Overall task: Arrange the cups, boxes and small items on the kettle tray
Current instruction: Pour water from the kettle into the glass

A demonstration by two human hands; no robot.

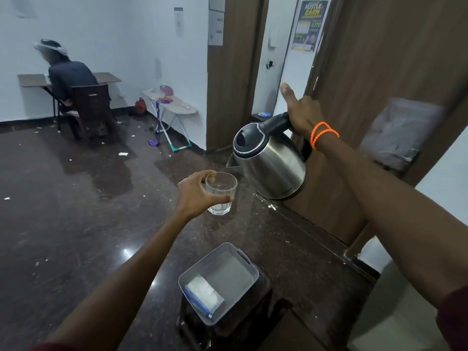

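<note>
Our right hand (302, 117) has its grip closed round the black handle of the steel kettle (269, 163), thumb raised clear of the handle, an orange band (324, 134) at the wrist. We hold the kettle in the air, tipped forward so its spout points down toward the glass cup (220, 192). Our left hand (196, 196) grips that cup from the side, fingers and thumb wrapped round its upper wall, keeping it upright just below and beside the spout. We judge both are held this way for pouring; a little clear liquid seems to sit at the cup's bottom, but we see no stream.

Lower down, a clear plastic basket (249, 268) stands on a dark stand (228, 333), well apart from both hands. A white packet (205, 291) lies inside at its near end, with a blue pen-like item (198, 304) beside it. We take this basket to be the kettle tray, though we cannot be sure.

The stand's base is cut off by the frame's lower edge, and the kettle's far side and base are turned from us. The kettle lid looks closed. Whether other cups or boxes wait nearby we cannot tell. Across the dark floor (63, 198), a seated person (71, 77) faces a wall-side surface (106, 77), too far off to read more.
</note>
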